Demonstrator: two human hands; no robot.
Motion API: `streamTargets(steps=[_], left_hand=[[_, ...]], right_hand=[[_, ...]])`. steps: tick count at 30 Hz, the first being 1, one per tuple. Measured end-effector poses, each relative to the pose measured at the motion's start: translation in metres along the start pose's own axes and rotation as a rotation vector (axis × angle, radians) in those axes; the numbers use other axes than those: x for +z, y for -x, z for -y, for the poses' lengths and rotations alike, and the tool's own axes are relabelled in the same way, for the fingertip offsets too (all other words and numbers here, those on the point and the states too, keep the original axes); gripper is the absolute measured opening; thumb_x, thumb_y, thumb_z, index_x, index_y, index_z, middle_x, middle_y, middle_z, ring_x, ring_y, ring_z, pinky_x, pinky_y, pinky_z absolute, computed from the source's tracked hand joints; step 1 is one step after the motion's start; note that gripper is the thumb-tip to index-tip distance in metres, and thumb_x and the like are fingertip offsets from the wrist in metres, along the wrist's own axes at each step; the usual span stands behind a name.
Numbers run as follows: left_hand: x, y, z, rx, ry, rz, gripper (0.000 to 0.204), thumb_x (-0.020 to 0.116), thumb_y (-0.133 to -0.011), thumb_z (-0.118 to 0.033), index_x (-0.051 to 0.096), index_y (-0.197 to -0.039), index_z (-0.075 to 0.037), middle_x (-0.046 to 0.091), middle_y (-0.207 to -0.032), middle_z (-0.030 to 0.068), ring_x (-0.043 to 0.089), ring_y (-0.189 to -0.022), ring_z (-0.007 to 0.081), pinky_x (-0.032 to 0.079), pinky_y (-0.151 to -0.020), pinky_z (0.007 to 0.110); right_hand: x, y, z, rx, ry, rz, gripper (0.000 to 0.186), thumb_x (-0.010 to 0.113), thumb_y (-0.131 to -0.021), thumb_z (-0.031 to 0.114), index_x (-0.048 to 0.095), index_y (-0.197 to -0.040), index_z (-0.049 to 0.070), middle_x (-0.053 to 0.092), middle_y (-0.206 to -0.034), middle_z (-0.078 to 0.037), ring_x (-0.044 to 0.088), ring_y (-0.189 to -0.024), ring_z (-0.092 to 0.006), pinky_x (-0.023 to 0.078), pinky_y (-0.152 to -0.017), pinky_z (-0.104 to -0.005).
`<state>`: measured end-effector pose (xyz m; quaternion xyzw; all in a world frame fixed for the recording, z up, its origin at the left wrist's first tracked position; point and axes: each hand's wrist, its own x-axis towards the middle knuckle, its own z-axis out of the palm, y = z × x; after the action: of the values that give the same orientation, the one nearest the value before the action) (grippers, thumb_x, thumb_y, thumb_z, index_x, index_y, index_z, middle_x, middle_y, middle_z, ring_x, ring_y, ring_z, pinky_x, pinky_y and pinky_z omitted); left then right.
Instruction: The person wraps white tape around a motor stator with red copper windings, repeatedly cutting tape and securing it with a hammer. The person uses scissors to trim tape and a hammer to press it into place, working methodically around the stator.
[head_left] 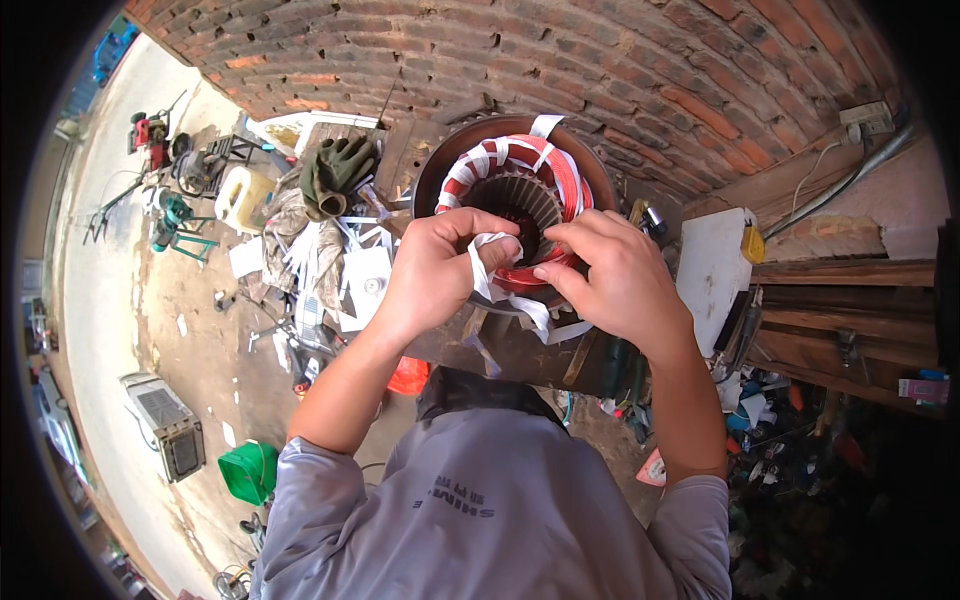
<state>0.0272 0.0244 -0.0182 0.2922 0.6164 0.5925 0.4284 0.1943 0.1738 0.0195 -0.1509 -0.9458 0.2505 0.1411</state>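
In front of me stands a motor stator, a round dark metal housing with a slotted core inside. Its ring of red wire winding is wrapped with white tape along the far and left parts. My left hand is closed on a bunched length of white cloth tape at the near left of the ring. Loose tape hangs over the near rim. My right hand curls its thumb and fingers about the near right of the winding; the fingertips are partly hidden.
Work gloves, rags and papers lie left of the stator. A brick wall rises behind. A white board stands at the right by wooden planks. On the floor to the left are a green bucket and a yellowish jug.
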Motion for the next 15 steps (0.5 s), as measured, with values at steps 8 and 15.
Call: streamTargets(steps=[8,15], left_hand=[[0.0,0.003,0.016,0.087,0.067,-0.021,0.025,0.072,-0.095,-0.001,0.065,-0.118,0.002,0.073,-0.092,0.0049,0.064,-0.075,0.0089,0.053,-0.067,0.026],[-0.003,0.007,0.003,0.231,-0.295,-0.007,0.049,0.068,-0.091,0.004,0.051,-0.138,0.001,0.064,-0.113,0.0168,0.069,-0.082,0.023,0.056,-0.074,0.035]], right_hand=[[0.04,-0.048,-0.012,-0.123,0.262,0.176,0.011,0.07,-0.08,0.014,0.074,-0.078,0.004,0.072,-0.081,-0.012,0.068,-0.085,-0.0338,0.051,-0.085,-0.0452],[0.007,-0.053,-0.019,-0.29,0.183,-0.175,0.029,0.06,-0.07,-0.008,0.076,-0.088,0.008,0.069,-0.081,-0.006,0.063,-0.076,-0.0278,0.046,-0.073,-0.0403]])
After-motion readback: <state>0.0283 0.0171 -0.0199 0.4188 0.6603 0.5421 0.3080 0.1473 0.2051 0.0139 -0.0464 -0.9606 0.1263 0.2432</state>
